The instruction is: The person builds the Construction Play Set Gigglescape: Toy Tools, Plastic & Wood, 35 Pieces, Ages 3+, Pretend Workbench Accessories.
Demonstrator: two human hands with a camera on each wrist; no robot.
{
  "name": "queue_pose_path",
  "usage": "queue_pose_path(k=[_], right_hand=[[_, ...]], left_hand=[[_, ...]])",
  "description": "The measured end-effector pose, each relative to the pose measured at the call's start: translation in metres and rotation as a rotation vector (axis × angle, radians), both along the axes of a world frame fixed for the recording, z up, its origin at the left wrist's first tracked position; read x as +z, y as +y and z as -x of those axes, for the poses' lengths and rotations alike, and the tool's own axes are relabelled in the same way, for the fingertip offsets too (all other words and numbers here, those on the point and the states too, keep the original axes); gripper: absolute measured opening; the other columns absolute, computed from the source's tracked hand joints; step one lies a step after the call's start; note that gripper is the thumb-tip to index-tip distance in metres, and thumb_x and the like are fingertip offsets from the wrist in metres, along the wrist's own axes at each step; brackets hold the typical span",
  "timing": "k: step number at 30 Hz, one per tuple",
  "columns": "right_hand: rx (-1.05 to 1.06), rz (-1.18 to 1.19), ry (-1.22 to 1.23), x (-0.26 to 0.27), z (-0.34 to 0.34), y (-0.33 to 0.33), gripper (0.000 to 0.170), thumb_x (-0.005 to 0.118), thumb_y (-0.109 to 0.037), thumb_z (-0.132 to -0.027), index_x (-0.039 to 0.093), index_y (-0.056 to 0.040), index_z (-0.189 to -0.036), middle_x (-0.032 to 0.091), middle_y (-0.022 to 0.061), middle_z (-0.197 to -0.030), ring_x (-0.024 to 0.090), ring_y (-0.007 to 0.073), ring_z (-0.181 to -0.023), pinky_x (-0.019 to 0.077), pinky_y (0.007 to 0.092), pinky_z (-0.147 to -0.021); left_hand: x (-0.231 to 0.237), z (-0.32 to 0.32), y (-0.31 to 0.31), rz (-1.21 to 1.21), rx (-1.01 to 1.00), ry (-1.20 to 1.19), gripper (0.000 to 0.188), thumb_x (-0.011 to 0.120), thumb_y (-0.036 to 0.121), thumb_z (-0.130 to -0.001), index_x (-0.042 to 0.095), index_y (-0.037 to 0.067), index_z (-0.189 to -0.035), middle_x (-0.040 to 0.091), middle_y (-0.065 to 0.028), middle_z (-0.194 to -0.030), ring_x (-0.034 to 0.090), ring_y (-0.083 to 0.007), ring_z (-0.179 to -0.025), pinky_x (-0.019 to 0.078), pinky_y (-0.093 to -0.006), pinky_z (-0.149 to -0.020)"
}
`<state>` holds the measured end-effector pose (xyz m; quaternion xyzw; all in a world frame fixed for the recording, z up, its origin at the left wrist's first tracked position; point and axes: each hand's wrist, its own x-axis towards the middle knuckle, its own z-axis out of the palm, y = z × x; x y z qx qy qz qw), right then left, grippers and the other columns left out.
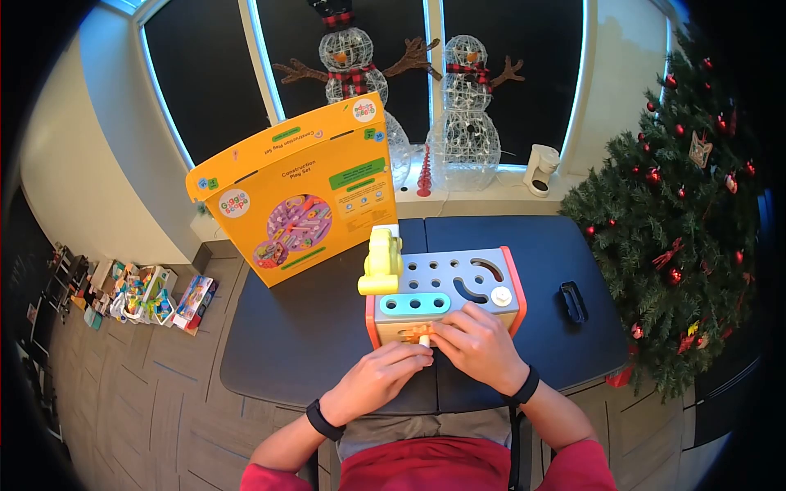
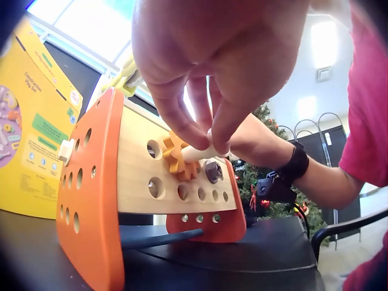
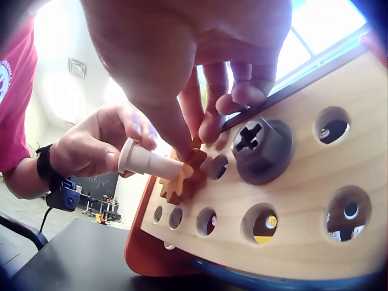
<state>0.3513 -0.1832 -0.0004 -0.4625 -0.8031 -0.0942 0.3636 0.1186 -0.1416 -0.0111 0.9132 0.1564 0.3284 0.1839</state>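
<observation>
A toy wooden workbench (image 1: 432,282) with orange-red side panels stands on the dark table, its pale, holed front board (image 2: 134,182) facing the person. At that board my left hand (image 1: 377,380) pinches a cream-colored peg (image 3: 153,164) near its wide head. The peg's narrow end meets the middle of an orange toy gear (image 2: 178,159). My right hand (image 1: 477,347) holds the gear's upper edge between thumb and finger, with the gear against the board. A grey bolt with a cross slot (image 3: 265,150) sits in the board beside the gear.
A yellow toy part (image 1: 382,260) stands at the workbench's left top, and a white bolt head (image 1: 501,295) at its right. Behind to the left rises a yellow box (image 1: 352,204). A black open-framed object (image 1: 572,303) lies on the right; a decorated tree (image 1: 655,221) borders the table.
</observation>
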Motion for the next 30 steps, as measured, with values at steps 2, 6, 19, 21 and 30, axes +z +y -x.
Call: queue_pose_path(k=[2, 6, 19, 21, 30], right_hand=[[-0.001, -0.001, 0.000, 0.0002, -0.0003, -0.0008, 0.012, 0.078, -0.012, -0.089, 0.075, -0.0046, -0.098, 0.066, 0.0054, -0.091, 0.064, 0.0242, -0.087, 0.0560, 0.0378, -0.074], [-0.006, -0.008, -0.005, -0.0008, -0.0009, -0.0013, 0.013, 0.078, -0.011, -0.088, 0.075, -0.0040, -0.099, 0.066, 0.0056, -0.091, 0.064, 0.0242, -0.087, 0.0562, 0.0374, -0.074], [-0.017, -0.026, -0.028, -0.0027, -0.0006, -0.0008, 0.012, 0.077, -0.011, -0.087, 0.074, -0.0048, -0.097, 0.064, 0.0041, -0.089, 0.063, 0.0234, -0.087, 0.0561, 0.0371, -0.074], [-0.019, -0.024, -0.031, -0.0019, -0.0006, -0.0014, 0.012, 0.077, -0.012, -0.087, 0.074, -0.0049, -0.097, 0.064, 0.0041, -0.089, 0.063, 0.0233, -0.087, 0.0561, 0.0371, -0.074], [-0.046, -0.044, -0.069, -0.0006, -0.0011, -0.0018, 0.013, 0.083, -0.015, -0.085, 0.077, -0.0081, -0.095, 0.067, 0.0013, -0.088, 0.063, 0.0212, -0.083, 0.0553, 0.0350, -0.072]], left_hand=[[0.0006, -0.0009, 0.0009, -0.006, 0.021, -0.011, 0.021, 0.076, 0.003, -0.092, 0.076, 0.006, -0.113, 0.075, -0.0080, -0.119, 0.073, -0.0291, -0.102, 0.0600, -0.0396, -0.089], [-0.0004, -0.0017, 0.0022, -0.003, 0.024, -0.030, 0.021, 0.077, 0.003, -0.092, 0.076, 0.005, -0.113, 0.075, -0.0082, -0.119, 0.073, -0.0289, -0.102, 0.0604, -0.0393, -0.088], [0.0022, -0.0013, 0.0016, -0.158, 0.378, 0.005, 0.066, 0.095, 0.030, -0.074, 0.064, 0.006, -0.127, 0.059, -0.0138, -0.132, 0.055, -0.0372, -0.126, 0.0471, -0.0483, -0.104], [0.0024, -0.0013, 0.0022, -0.226, 0.469, 0.032, 0.080, 0.100, 0.036, -0.068, 0.061, 0.006, -0.131, 0.055, -0.0156, -0.140, 0.051, -0.0385, -0.134, 0.0435, -0.0498, -0.109], [0.0008, -0.0008, 0.0090, -0.151, 0.524, -0.004, 0.104, 0.102, 0.045, -0.063, 0.049, -0.002, -0.140, 0.050, -0.0220, -0.145, 0.049, -0.0422, -0.135, 0.0399, -0.0520, -0.114]])
